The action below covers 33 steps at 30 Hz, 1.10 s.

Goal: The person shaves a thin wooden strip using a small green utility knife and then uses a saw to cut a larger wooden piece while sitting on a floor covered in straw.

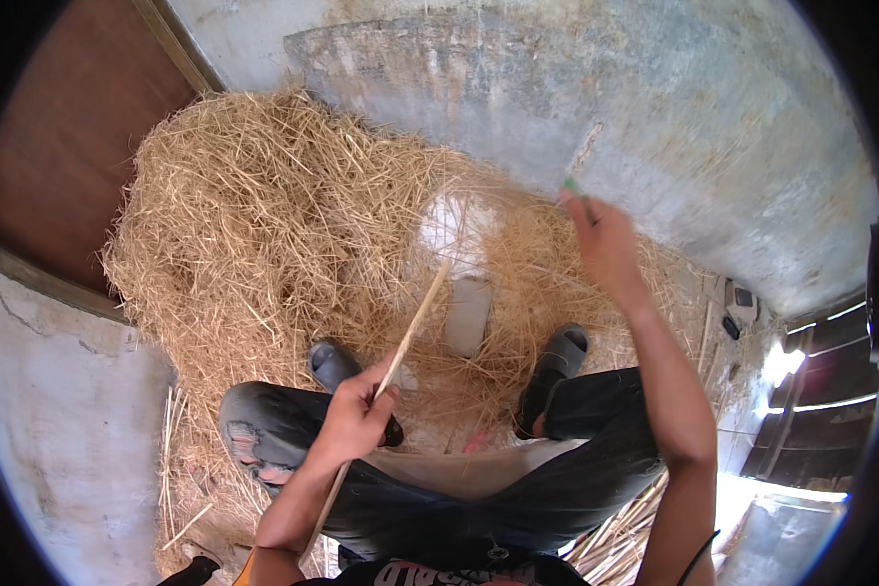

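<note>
My left hand (pixel 354 418) is closed around a long, thin pale wooden stick (pixel 421 314). The stick slants from beside my left forearm up toward the middle, its far tip over a whitish patch (pixel 456 227) among the straw. Farther forward and to the right, my right hand (pixel 604 239) is raised in front of the wall, fingers closed on a narrow tool with a green part (pixel 570 184). A pale, brown-flecked strip continues beyond the green; I cannot tell whether it is a blade or a mark on the wall. The two hands are well apart.
A large straw heap (pixel 254 195) fills the left and centre against the grey wall (pixel 693 107). A flat grey block (pixel 468 317) lies between my sandalled feet. Cut sticks (pixel 620 532) lie at my lower right. A tape measure (pixel 740 303) sits by the wall.
</note>
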{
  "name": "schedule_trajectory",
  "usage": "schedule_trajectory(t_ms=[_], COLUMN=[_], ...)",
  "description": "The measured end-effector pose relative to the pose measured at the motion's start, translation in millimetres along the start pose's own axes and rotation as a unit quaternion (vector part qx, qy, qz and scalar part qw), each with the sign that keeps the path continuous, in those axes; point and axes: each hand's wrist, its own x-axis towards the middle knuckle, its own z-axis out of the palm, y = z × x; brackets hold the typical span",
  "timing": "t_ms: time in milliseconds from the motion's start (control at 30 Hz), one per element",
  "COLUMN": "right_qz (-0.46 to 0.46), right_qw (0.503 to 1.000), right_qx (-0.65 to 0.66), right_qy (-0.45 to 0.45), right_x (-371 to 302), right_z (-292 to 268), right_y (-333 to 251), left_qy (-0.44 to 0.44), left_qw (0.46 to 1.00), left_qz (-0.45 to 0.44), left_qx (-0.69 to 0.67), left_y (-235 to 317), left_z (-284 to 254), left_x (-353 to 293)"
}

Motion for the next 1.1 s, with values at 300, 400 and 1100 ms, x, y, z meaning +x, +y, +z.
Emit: schedule_trajectory(t_ms=[300, 400, 1100], right_qz=[-0.2, -0.216, -0.015], right_qw=[0.95, 0.941, 0.998], right_qx=[0.096, 0.083, -0.047], right_qy=[-0.22, -0.246, 0.04], right_x=[-84, -100, 49], right_z=[38, 52, 16], right_y=[-65, -68, 20], left_qy=[-0.039, -0.056, -0.118], left_qw=[0.986, 0.98, 0.961], left_qz=[-0.085, -0.094, -0.105], left_qx=[-0.135, -0.165, -0.229], left_y=[8, 16, -3], left_z=[-2, 2, 6], left_x=[6, 12, -16])
